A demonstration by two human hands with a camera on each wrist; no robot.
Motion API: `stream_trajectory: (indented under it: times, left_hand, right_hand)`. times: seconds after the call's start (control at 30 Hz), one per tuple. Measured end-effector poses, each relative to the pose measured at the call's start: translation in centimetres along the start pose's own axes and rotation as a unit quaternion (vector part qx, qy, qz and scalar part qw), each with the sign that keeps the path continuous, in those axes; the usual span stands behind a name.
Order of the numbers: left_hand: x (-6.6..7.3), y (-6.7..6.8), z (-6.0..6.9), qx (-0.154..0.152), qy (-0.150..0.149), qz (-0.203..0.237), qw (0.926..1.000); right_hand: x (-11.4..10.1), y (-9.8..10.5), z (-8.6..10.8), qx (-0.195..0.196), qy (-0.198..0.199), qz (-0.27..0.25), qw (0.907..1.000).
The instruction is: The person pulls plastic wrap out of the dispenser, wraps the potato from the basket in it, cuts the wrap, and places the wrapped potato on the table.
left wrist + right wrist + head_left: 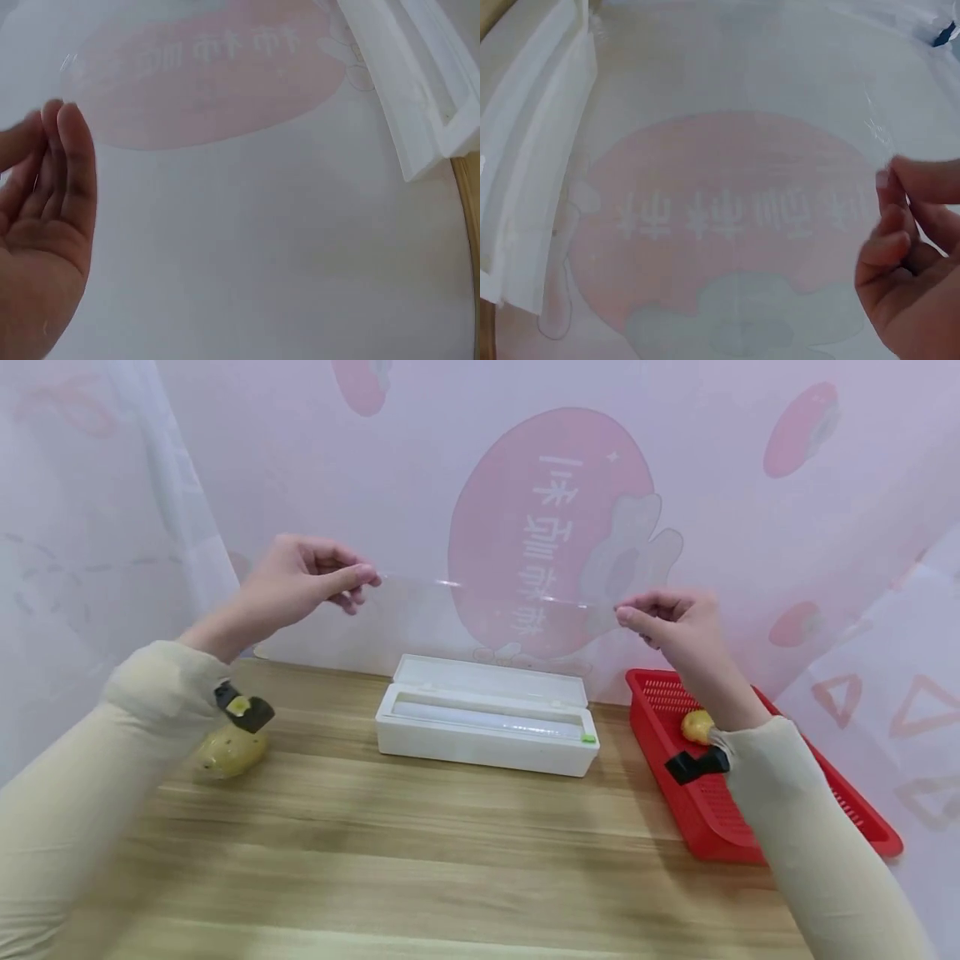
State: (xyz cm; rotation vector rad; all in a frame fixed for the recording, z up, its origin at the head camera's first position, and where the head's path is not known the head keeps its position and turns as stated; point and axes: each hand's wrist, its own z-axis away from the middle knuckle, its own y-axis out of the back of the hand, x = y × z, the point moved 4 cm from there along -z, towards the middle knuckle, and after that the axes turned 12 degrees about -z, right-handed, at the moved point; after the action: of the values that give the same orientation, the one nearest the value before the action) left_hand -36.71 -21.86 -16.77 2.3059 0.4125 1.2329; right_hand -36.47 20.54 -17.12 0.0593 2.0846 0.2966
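Observation:
A clear sheet of plastic wrap is stretched in the air between both hands; its top edge shows as a thin shiny line. My left hand pinches one end between thumb and fingers. The other end is pinched by my right hand, slightly lower in the head view. Below the sheet, a white wrap dispenser box stands on the table with its lid tipped back. Inside lies a roll of wrap, and a green slider sits at the box's right end.
On the left of the wooden table lies a yellowish potato-like item, partly behind the left sleeve. To the right stands a red plastic basket holding a yellow round item. A printed white curtain hangs behind the table.

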Motion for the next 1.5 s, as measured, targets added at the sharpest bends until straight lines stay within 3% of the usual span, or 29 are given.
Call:
stream_trajectory:
  times: [0.1, 0.2, 0.37, 0.5, 0.7, 0.87, 1.13, 1.33, 1.5]
  left_hand:
    - [-0.1, 0.3, 1.9, -0.055, 0.016, -0.023, 0.9981]
    - [-0.9, -0.7, 3.9, -0.124, 0.029, -0.021, 0.9916]
    - [-2.9, -4.6, 7.3, -0.242, 0.027, 0.016, 0.9698]
    - [-5.2, -8.0, 9.6, -0.299, 0.019, 0.025, 0.9537]
    - [-9.1, -12.8, 12.1, -0.341, 0.035, -0.003, 0.9393]
    - [-10.5, -14.8, 13.3, -0.358, 0.045, 0.002, 0.9326]
    - [-10.9, -15.8, 13.9, -0.367, 0.06, 0.019, 0.9282]
    - [-10.7, -15.6, 14.5, -0.392, 0.044, 0.024, 0.9185]
    - [-10.3, -15.1, 14.8, -0.421, 0.016, 0.036, 0.9062]
  right_hand:
    - [-0.4, 0.0, 1.5, -0.045, -0.056, -0.013, 0.9973]
    - [-0.1, 0.3, 3.3, -0.08, -0.103, -0.038, 0.9907]
    - [1.8, 0.6, 6.7, -0.174, -0.128, -0.095, 0.9717]
    - [5.1, 0.0, 9.5, -0.234, -0.157, -0.095, 0.9547]
    - [11.1, -2.3, 12.7, -0.276, -0.202, -0.051, 0.9382]
    - [14.3, -4.0, 14.0, -0.299, -0.198, -0.043, 0.9324]
    - [16.1, -4.8, 15.5, -0.315, -0.226, -0.099, 0.9165]
    - [16.2, -4.6, 16.0, -0.35, -0.207, -0.095, 0.9087]
    - [16.0, -4.5, 16.2, -0.399, -0.17, -0.093, 0.8962]
